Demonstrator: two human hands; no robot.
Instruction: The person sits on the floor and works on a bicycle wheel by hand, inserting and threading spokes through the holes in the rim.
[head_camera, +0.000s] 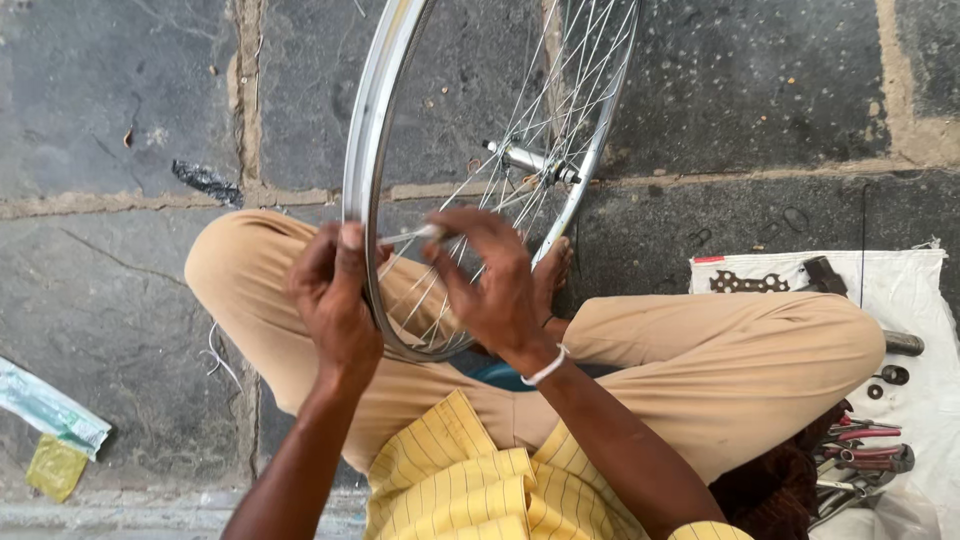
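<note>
wheel rim (372, 130) cut off at top edge, pliers (862, 462) partly hidden behind knee, spoke tool blurred

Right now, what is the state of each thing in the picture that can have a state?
Bicycle wheel: upright, bare rim without tyre, resting on the lap.
Left hand: gripping the rim.
Right hand: fingers pinching a small tool at a spoke.
Pliers: lying unused on the white cloth.
</note>
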